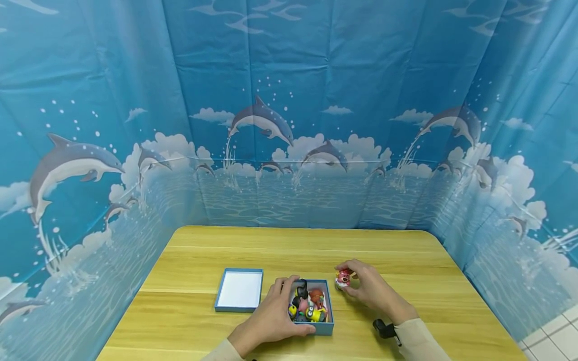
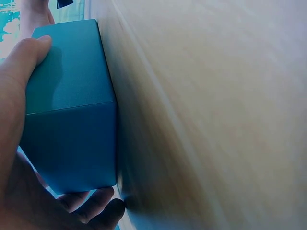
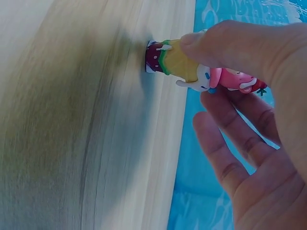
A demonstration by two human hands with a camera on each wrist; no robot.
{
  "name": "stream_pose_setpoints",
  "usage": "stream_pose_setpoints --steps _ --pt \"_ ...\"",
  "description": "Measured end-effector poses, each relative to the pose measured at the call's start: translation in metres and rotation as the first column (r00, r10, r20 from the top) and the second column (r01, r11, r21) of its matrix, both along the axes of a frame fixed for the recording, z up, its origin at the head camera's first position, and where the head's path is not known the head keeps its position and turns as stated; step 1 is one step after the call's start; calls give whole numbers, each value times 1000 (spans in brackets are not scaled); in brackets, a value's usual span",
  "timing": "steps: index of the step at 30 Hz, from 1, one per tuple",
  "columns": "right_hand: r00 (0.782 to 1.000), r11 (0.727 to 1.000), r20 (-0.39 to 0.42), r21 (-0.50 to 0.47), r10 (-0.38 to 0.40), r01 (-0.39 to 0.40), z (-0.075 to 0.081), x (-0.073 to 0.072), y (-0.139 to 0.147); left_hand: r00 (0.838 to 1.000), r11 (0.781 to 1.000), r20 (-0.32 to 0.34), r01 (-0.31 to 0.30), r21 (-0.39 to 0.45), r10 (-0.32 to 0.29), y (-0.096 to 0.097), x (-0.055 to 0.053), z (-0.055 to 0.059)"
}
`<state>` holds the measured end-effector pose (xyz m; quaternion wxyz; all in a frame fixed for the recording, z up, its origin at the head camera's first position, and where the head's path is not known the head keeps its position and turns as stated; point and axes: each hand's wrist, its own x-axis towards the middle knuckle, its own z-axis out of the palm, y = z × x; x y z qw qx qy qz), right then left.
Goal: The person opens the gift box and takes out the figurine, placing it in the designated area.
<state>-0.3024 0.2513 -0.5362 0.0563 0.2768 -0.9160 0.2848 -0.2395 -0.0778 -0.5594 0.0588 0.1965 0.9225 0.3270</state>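
Lying at the left of the counter point(image 1: 189, 271), a shallow blue lid point(image 1: 239, 289) is showing its white inside; it is looking like light, stiff card that would lift easily by its edges. Next along, the left hand point(image 1: 273, 316) is grasping the blue box point(image 1: 322, 329), its thumb pressing the near wall and its other fingers wrapping the left side. The box is seeming rigid but light, so steadying it by opposite walls is probably serving well without denting the card. Inside, small figures are crowding together, among them a yellow goggle-eyed figure point(image 1: 315, 314). Rightmost, apart from the box, the right hand point(image 1: 368, 286) is pinching a pink figurine point(image 1: 343, 278) between thumb and fingers; whether its base is touching the counter is hard to tell. Its glossy surface is suggesting hard, smooth plastic: light, slightly slippery, sturdy enough, though the small moulded drips are perhaps the weak spots. Its yellow middle is offering the surest hold. No brand, label or lettering is reading clearly on anything.
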Motion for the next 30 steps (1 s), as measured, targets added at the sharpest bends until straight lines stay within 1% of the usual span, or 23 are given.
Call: stream_pose_setpoints --steps 8,13,23,30 --pt "1000 1000 6 -17 20 -20 0 2 1 1000 1000 3 -3 -5 3 0 0 1" --pt "1000 1000 -3 -15 12 -12 1 4 2 1000 1000 4 -2 -2 2 1 0 1" --pt "998 1000 -61 9 -11 11 2 6 2 1000 1000 8 -5 6 4 1 0 1" --pt "995 999 -87 30 -39 42 7 11 1 1000 1000 13 -8 5 8 1 1 2"
